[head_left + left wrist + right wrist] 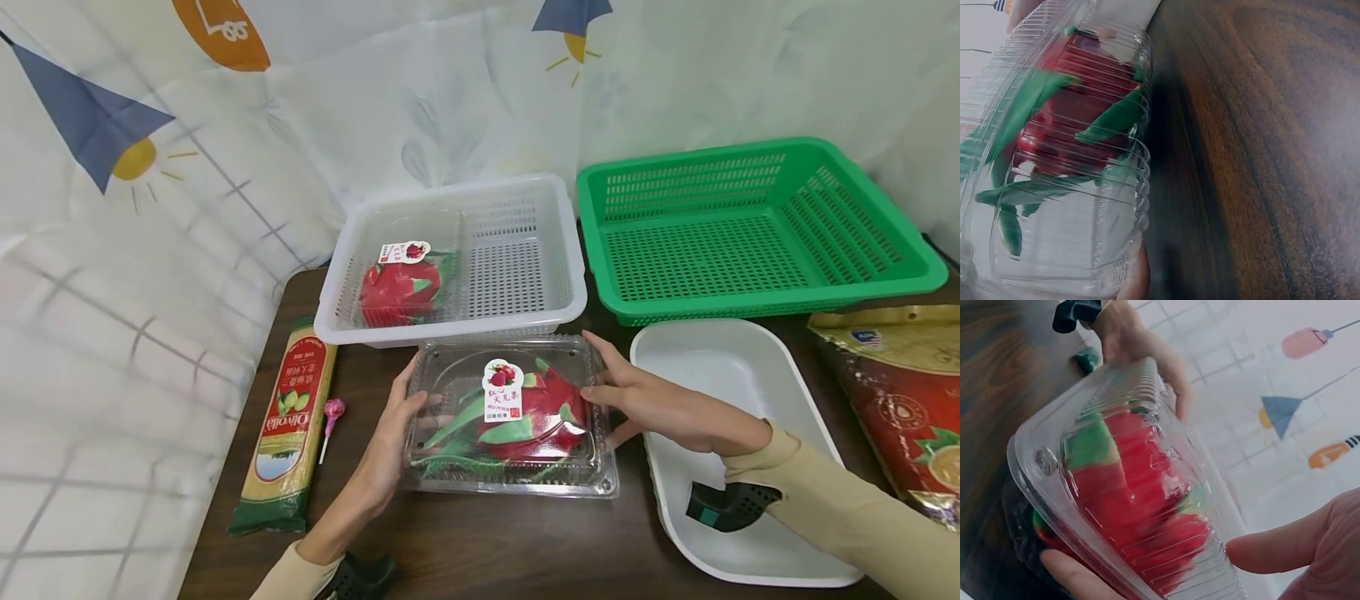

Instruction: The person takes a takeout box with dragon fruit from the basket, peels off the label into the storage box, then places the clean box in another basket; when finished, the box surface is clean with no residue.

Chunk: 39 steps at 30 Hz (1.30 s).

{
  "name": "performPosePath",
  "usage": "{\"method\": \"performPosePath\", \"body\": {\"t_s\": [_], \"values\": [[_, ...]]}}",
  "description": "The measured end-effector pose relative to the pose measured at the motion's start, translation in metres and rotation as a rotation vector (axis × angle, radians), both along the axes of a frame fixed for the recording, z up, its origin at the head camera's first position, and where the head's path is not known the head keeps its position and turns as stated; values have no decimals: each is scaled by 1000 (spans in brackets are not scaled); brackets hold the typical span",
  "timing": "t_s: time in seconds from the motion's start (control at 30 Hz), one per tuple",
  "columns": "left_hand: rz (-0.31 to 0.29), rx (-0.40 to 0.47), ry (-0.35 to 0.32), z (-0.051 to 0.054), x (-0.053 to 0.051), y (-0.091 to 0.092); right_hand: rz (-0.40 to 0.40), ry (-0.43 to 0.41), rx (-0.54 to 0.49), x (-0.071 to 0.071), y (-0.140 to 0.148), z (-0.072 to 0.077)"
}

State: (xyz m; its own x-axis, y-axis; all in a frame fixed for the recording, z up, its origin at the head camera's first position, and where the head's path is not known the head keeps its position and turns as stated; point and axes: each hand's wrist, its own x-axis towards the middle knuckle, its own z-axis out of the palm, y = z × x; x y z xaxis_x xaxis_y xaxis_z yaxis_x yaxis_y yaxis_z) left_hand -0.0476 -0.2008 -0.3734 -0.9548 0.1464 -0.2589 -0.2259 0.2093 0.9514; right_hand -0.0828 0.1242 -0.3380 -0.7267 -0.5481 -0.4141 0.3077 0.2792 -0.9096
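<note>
A clear plastic clamshell box (457, 375) with a red and green dragon fruit (551, 417) inside is held between both hands, just in front of the white basket. My left hand (390, 442) grips its left side, thumb over the lid edge. On the opposite side my right hand (660, 408) grips the box, thumb on the lid and fingers at the edge. The right wrist view shows the box tilted, with the right thumb (1272, 550) against it. A similar boxed dragon fruit (405, 292) sits in the left part of the white basket (450, 332).
A green basket (697, 300) stands at the back right. Below it lies a white tray (720, 533), under my right forearm. A red and gold bag (900, 400) is at far right. On the left lie a pasta packet (288, 425) and a pink lollipop (333, 409).
</note>
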Motion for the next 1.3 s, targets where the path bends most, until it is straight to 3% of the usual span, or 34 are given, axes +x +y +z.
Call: {"method": "performPosePath", "body": {"t_s": [0.3, 0.7, 1.13, 1.3], "values": [[-37, -117, 13, 2, 2, -2, 20, 20, 44, -6, 2, 1], [-40, -228, 3, 4, -1, 0, 17, 55, 62, -13, 1, 4], [-43, -321, 27, 6, -1, 0, 14, 97, 88, -15, 0, 6], [-74, -289, 27, 7, -4, -3, 19, 107, 79, -12, 1, 6]]}}
